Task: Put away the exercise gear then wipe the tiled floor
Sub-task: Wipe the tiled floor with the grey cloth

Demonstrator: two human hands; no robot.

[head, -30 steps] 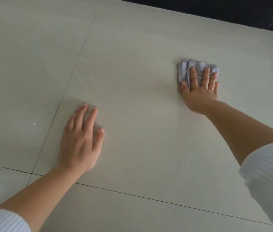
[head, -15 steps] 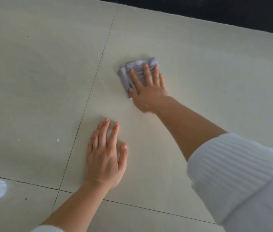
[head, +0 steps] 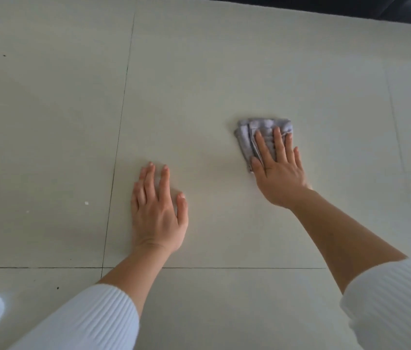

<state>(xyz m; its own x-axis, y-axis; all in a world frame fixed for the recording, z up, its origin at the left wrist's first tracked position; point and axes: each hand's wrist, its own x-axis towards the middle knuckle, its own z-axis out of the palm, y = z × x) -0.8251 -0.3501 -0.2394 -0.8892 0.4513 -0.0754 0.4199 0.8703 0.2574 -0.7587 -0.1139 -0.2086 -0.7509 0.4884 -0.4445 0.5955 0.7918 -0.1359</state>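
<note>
The person wears 2 white ribbed-knit sleeves, the left sleeve (head: 86, 322) and right sleeve (head: 398, 301), ending mid-forearm.

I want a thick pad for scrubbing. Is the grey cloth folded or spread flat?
Folded. The grey cloth shows stacked layered edges along its left side, a compact pad under the right hand, whose straight fingers press it to the tiled floor.

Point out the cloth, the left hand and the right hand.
cloth (head: 266, 125): head view, bare folded part beyond the fingertips.
left hand (head: 157, 213): head view, back of the hand.
right hand (head: 279, 173): head view, back of the hand.
</note>
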